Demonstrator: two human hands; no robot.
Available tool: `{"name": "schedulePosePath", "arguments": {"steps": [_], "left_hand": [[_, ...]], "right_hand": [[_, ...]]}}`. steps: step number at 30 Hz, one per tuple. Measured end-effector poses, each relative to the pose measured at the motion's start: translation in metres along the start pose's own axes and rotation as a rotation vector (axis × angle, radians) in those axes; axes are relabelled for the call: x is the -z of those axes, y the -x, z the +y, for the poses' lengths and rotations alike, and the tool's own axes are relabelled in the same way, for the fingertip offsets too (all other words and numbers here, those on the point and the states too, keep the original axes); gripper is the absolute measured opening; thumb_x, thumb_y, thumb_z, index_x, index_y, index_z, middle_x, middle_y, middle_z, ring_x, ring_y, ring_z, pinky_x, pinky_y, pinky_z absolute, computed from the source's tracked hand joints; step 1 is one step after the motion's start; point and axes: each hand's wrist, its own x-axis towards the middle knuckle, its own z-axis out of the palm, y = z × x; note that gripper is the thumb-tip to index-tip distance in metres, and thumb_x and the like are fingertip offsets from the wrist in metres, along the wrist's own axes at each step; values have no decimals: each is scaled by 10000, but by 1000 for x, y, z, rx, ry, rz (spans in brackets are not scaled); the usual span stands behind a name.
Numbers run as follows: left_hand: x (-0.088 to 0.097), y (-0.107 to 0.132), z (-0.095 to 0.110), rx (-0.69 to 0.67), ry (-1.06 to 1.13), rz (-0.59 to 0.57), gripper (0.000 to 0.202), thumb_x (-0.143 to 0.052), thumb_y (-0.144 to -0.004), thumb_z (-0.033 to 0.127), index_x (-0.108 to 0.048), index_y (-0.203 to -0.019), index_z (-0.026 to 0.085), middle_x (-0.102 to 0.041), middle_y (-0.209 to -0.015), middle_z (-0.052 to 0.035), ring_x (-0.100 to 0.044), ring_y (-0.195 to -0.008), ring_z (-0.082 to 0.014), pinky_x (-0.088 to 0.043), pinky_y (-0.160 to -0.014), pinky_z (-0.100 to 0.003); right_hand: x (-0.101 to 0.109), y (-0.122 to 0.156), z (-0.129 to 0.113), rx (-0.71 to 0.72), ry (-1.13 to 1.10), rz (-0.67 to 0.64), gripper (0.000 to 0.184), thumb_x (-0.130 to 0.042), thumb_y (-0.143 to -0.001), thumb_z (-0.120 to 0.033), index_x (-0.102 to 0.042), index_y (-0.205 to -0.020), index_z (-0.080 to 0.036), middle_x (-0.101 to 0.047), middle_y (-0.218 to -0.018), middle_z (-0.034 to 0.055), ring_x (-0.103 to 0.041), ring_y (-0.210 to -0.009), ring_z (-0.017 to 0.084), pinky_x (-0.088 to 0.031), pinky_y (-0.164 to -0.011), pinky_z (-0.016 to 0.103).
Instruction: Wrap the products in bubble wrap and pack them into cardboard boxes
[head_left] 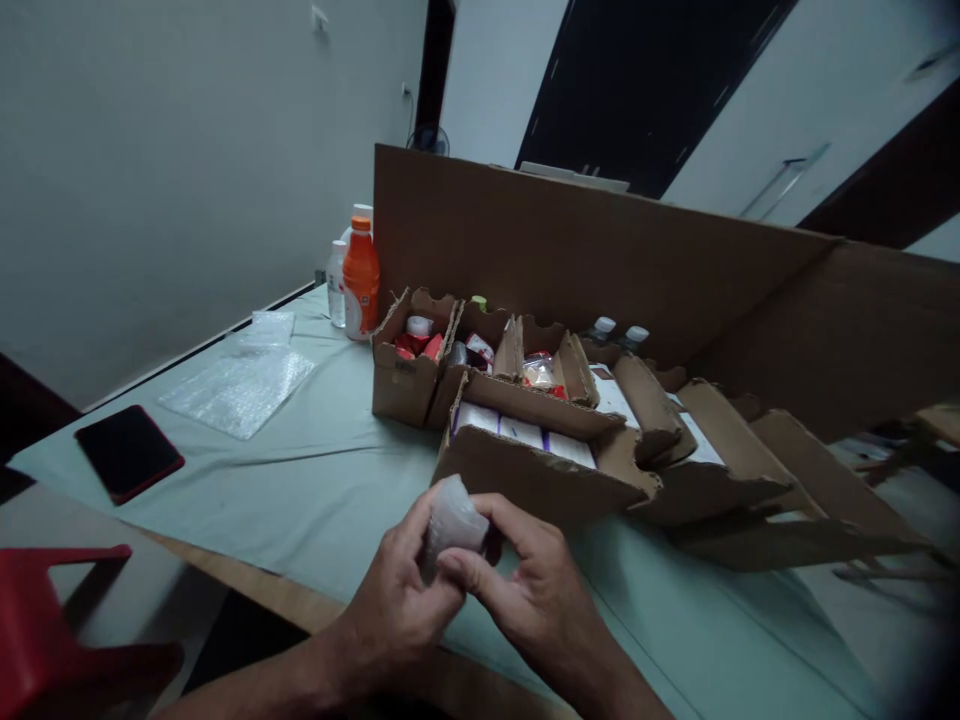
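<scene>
Both of my hands are closed round a small bundle of bubble wrap, held above the table's near edge. My left hand grips its left side. On the right, my right hand has its thumb pressed on the front of the bundle and its fingers behind. Whatever is inside the wrap is hidden. Just beyond the hands stands a cardboard box with several white and purple packs in it.
More open cardboard boxes with packaged goods stand against a tall cardboard panel. An orange bottle and a clear bottle are at the back left. Flat bubble wrap sheets and a dark phone lie left. A red stool is below.
</scene>
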Motion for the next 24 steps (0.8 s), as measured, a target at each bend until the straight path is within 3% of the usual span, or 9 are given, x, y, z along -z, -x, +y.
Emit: {"name": "schedulePosePath", "arguments": {"steps": [3, 5, 11, 16, 20, 22, 24], "left_hand": [[11, 7, -20, 257, 302, -5, 532, -601, -786, 262, -560, -1306, 156, -677, -998, -50, -617, -964, -224, -476, -842, -311], [17, 11, -34, 344, 477, -23, 560, -606, -732, 268, -592, -1278, 140, -681, -1007, -63, -610, -990, -247, -449, -860, -334], [19, 24, -61, 395, 650, -79, 415, -625, -727, 262, -684, -1121, 147, -686, -982, -68, -604, -951, -235, -408, -838, -330], [25, 17, -72, 438, 754, -192, 421, -610, -741, 246, -676, -1144, 144, -696, -1084, -99, -624, -1033, -246, -416, -932, -356], [49, 11, -78, 451, 546, -190, 541, -585, -773, 277, -595, -1299, 151, -657, -1258, -137, -590, -1188, -283, -399, -1042, -419], [60, 13, -78, 391, 240, -88, 555, -557, -851, 336, -528, -1382, 177, -584, -1388, -136, -521, -1298, -300, -356, -1113, -461], [63, 17, -73, 225, -155, 61, 565, -540, -905, 375, -465, -1439, 204, -474, -1506, -129, -421, -1396, -309, -301, -1167, -497]], "right_hand": [[-21, 8, 23, -131, -217, -104, 162, -652, -854, -290, -698, -985, -205, -665, -794, -10, -576, -712, 135, -462, -666, 233], [-33, 14, 35, -201, -318, -135, 206, -639, -844, -297, -699, -1011, -194, -663, -801, -3, -574, -713, 142, -468, -677, 248], [-62, 35, 48, -270, -212, -36, 174, -635, -787, -250, -682, -947, -201, -652, -770, -11, -563, -689, 139, -433, -654, 242], [-65, 43, 64, -338, -275, 5, 171, -576, -841, -344, -651, -831, -192, -612, -721, -6, -531, -657, 138, -406, -620, 243], [-64, 44, 80, -401, -365, 75, 236, -617, -803, -413, -590, -716, -195, -512, -625, -30, -450, -577, 120, -366, -546, 234], [-67, 45, 83, -415, -351, 112, 245, -623, -797, -421, -588, -705, -196, -501, -607, -34, -436, -557, 117, -358, -532, 233], [-72, 45, 84, -418, -333, 130, 259, -619, -803, -430, -592, -693, -197, -505, -596, -33, -440, -551, 117, -359, -527, 231]]}}
